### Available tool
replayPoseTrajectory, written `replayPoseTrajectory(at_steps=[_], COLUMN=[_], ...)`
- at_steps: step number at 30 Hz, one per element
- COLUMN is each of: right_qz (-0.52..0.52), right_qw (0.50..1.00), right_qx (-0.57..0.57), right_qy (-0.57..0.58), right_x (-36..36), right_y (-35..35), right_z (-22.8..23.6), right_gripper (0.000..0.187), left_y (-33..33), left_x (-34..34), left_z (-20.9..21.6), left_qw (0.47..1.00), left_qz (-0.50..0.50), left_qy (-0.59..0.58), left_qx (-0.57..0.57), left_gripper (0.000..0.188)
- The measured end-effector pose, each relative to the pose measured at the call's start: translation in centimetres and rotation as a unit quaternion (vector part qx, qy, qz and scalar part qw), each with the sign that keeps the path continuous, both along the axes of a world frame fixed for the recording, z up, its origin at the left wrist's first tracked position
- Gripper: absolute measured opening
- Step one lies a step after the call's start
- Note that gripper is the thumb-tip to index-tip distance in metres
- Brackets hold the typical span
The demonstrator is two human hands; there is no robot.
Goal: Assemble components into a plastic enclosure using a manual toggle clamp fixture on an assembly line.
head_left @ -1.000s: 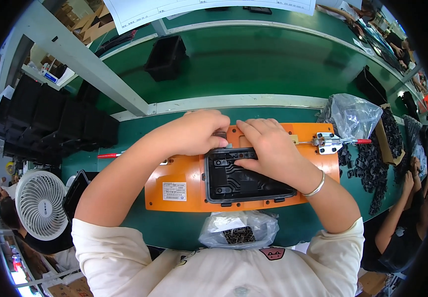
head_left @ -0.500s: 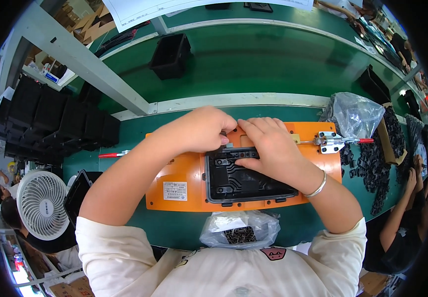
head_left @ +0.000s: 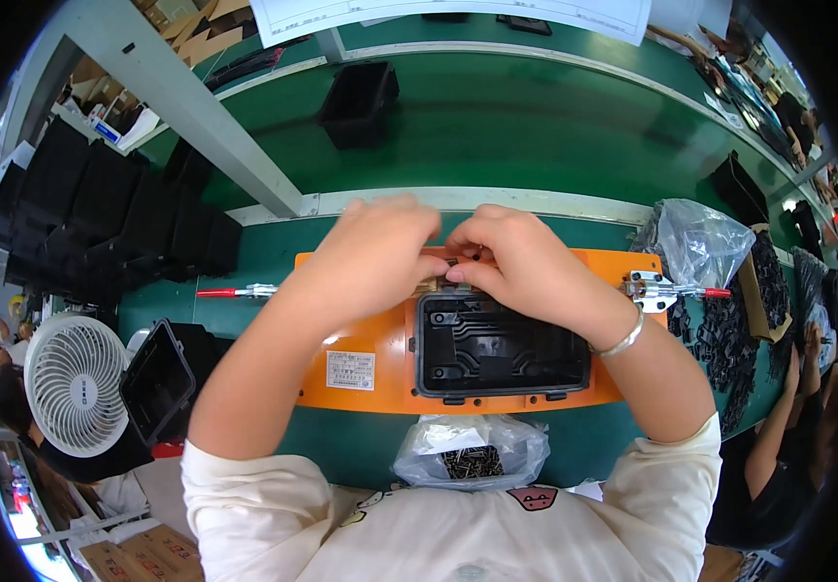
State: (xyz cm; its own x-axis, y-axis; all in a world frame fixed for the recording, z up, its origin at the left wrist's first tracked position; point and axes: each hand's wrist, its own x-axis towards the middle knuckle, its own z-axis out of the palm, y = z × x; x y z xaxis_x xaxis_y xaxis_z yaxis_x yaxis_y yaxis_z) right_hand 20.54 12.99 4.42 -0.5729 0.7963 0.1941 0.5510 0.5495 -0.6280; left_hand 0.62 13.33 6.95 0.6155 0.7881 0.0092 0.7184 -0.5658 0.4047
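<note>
A black plastic box [head_left: 501, 354], its inside facing up, lies in an orange fixture plate [head_left: 390, 335] with a white label. At the box's far edge, left of its middle, my two hands meet. My left hand [head_left: 380, 257] has its fingers curled and its thumb against the spot; what it grips is hidden. My right hand [head_left: 526, 262], a bracelet on its wrist, pinches a small black part [head_left: 452, 263] between thumb and forefinger, mostly covered. Toggle clamps with red handles sit at the plate's right [head_left: 666, 291] and left [head_left: 240, 291] ends.
A clear bag of dark screws [head_left: 472, 461] lies in front of the fixture. To the right are loose black clips [head_left: 720, 339] and a plastic bag [head_left: 700, 242]. At left stand stacked black boxes [head_left: 118, 213], an open black box [head_left: 159, 383] and a white fan [head_left: 78, 386].
My right hand has drawn back from over the box to its far edge, fingers now bent into a pinch. My left hand has turned over the same spot. The whole view has shifted slightly.
</note>
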Motion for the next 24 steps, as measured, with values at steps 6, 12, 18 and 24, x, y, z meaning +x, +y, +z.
replayPoseTrajectory(at_steps=[6, 12, 18, 24], right_qz=[0.01, 0.029, 0.022, 0.015], right_qw=[0.993, 0.987, 0.976, 0.981], right_qx=[-0.111, -0.158, -0.212, -0.195], right_qy=[-0.049, -0.022, -0.032, -0.019], right_x=[-1.5, -2.2, -1.2, -1.6], right_y=[2.0, 1.3, 2.1, 1.9], right_z=[0.2, 1.4, 2.2, 1.2], right_gripper=[0.018, 0.02, 0.015, 0.015], left_y=[-7.8, -13.0, -12.9, -13.2], left_x=[-0.5, 2.0, 3.2, 3.7], left_z=[-2.1, -3.7, -5.3, -5.6], left_qw=[0.985, 0.99, 0.996, 0.995], left_qz=[0.081, -0.021, -0.034, -0.006], left_qy=[-0.092, -0.118, -0.006, -0.008], left_qx=[0.118, 0.08, 0.08, 0.096], left_gripper=[0.033, 0.064, 0.068, 0.056])
